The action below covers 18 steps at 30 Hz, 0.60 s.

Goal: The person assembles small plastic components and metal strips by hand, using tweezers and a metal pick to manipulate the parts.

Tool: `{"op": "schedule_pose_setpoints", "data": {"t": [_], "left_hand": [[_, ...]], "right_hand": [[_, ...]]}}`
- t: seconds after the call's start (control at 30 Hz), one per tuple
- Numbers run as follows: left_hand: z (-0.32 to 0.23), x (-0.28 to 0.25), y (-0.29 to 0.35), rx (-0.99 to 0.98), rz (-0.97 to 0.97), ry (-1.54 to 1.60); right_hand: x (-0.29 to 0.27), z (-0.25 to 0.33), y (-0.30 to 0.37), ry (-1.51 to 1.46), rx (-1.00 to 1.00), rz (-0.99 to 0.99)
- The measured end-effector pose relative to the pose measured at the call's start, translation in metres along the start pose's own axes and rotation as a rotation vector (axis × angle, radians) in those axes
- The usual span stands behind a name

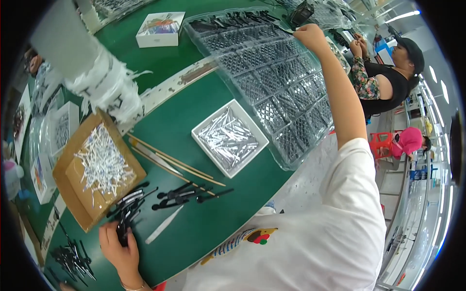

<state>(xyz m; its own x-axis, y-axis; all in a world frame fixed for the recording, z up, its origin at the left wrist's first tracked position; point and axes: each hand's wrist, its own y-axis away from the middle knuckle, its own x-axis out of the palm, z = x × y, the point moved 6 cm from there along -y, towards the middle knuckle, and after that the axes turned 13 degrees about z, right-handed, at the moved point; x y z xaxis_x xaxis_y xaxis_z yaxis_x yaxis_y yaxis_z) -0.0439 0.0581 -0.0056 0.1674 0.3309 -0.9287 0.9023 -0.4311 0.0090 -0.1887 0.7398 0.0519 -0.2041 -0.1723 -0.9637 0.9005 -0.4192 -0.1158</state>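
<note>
My left hand point(119, 248) is closed around some of the thin black parts at the edge of a black pile point(130, 206). My right arm stretches far out over a clear plastic compartment tray point(272, 89). At the tray's far edge, my right hand point(310, 38) pinches the end of a slim black part point(282, 30). Similar black parts point(238, 19) lie in a row in the tray's far compartments. More black parts with round ends point(177, 195) are loose on the green table, near a flat white strip point(164, 224).
A cardboard box point(68, 182) of small white sticks stands beside my left hand. A white box point(259, 137) of silvery strips sits mid-table, near thin wooden sticks point(170, 160). A wrapped post point(104, 80) rises at left. A co-worker point(393, 77) sits at far right.
</note>
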Motion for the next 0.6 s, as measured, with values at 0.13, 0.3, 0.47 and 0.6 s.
{"op": "schedule_pose_setpoints", "data": {"t": [0.13,0.3,0.47,0.6], "left_hand": [[0.007,0.005,-0.001,-0.016,-0.002,-0.019],[0.007,0.005,-0.005,-0.043,-0.009,-0.021],[0.01,0.005,-0.005,-0.049,-0.011,-0.02],[0.009,0.006,-0.006,-0.055,-0.007,-0.03]], "right_hand": [[0.017,-0.01,-0.036,0.07,0.121,0.143],[0.018,-0.01,-0.041,0.012,0.131,0.378],[0.012,-0.008,-0.046,0.153,0.103,0.318],[0.007,0.011,-0.042,0.174,-0.022,0.322]]}}
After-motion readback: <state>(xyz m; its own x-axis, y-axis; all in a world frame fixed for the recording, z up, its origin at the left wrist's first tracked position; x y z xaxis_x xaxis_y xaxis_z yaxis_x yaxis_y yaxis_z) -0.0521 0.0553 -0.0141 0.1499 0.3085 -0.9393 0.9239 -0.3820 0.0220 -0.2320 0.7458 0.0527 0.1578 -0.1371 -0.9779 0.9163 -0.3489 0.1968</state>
